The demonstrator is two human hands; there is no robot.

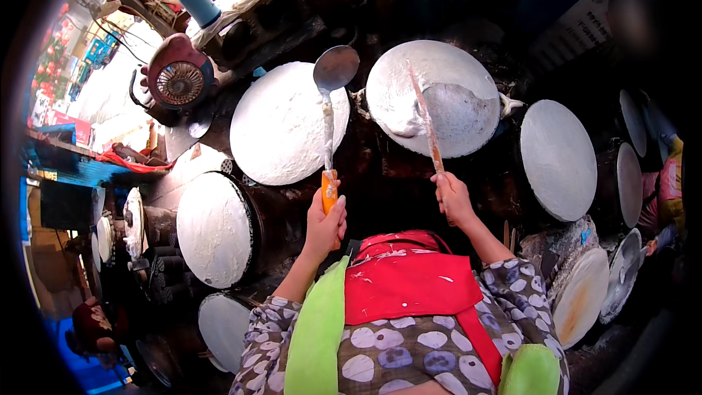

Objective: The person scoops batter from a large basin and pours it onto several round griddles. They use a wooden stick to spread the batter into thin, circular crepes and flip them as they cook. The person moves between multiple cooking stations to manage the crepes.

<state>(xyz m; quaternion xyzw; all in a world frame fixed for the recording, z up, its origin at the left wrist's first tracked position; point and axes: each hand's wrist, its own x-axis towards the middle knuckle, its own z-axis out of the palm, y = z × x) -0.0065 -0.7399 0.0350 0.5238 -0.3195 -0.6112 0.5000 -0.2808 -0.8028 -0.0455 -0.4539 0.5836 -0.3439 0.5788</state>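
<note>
My left hand (324, 218) is closed around the orange handle of a metal ladle (336, 68), whose batter-coated shaft crosses a round griddle (285, 126) covered in white batter. In my right hand (454, 197) is a long, thin batter-smeared spatula (425, 115). Its blade reaches over a second round griddle (466, 115), where white batter covers the upper and left parts and grey surface shows at the lower right. Whether the blade touches the batter, I cannot tell.
More round griddles stand around me, one batter-covered (214, 230) at left and one pale (558, 160) at right. A browned round (581, 297) lies at lower right. A small fan (181, 77), a blue bottle (198, 4) and cylindrical briquettes (167, 271) are at left. A person (96, 323) is at lower left.
</note>
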